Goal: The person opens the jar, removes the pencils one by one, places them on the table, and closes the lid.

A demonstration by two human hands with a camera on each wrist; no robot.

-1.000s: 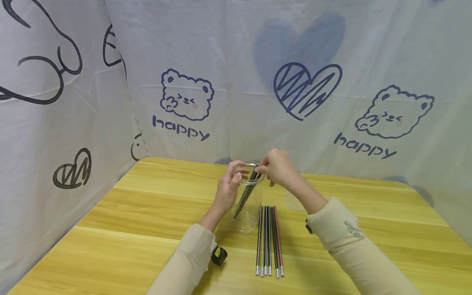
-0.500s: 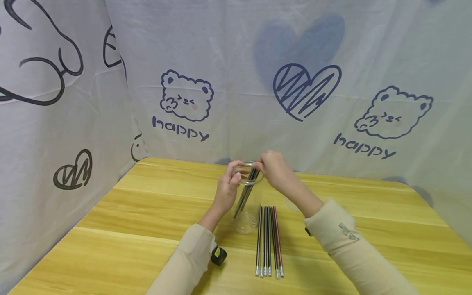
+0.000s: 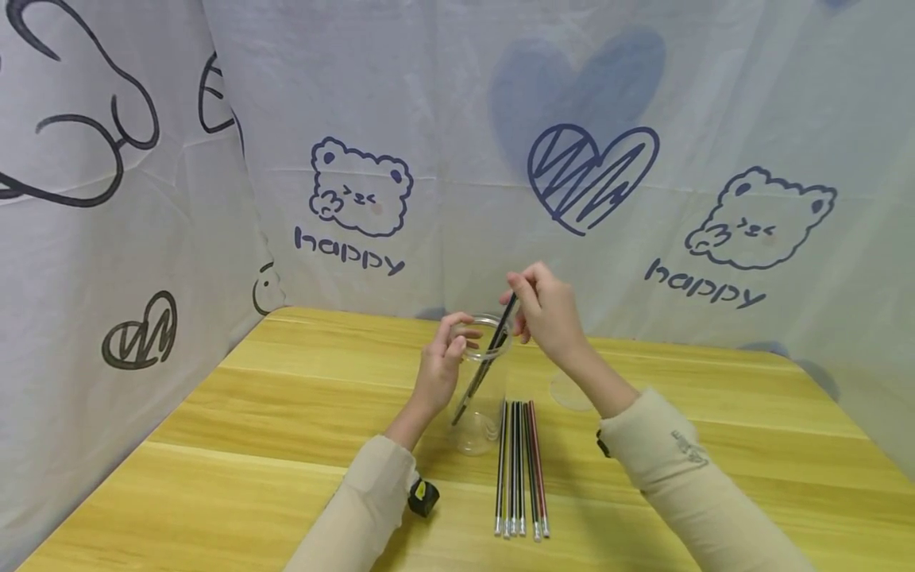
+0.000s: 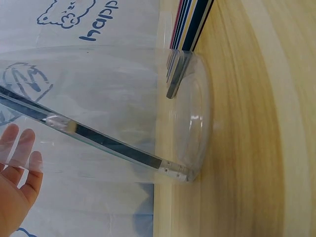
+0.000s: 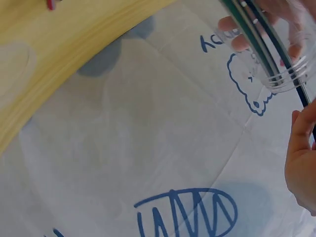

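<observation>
A tall clear jar (image 3: 475, 437) stands on the table, and my left hand (image 3: 438, 372) grips it just below the rim. My right hand (image 3: 552, 311) pinches the upper end of a dark pencil (image 3: 510, 308) that slants down through the jar's mouth. In the left wrist view, the eraser end (image 4: 61, 123) of that pencil is well above the jar's bottom. Another dark pencil (image 4: 116, 144) leans inside, its eraser end down at the base. In the right wrist view, pencil tops (image 5: 270, 69) lean at the rim, with left fingers (image 5: 240, 42) showing through the clear wall.
Several striped pencils (image 3: 520, 469) lie side by side on the wooden table (image 3: 286, 397), right of the jar, erasers toward me. A clear round lid (image 3: 569, 392) lies beyond them, beside my right forearm. A printed white cloth (image 3: 457, 238) hangs behind the table.
My right hand dipped to the jar's mouth, then rose, pulling one pencil partly up above the rim. My left hand and the jar stay in place, as does the row of pencils.
</observation>
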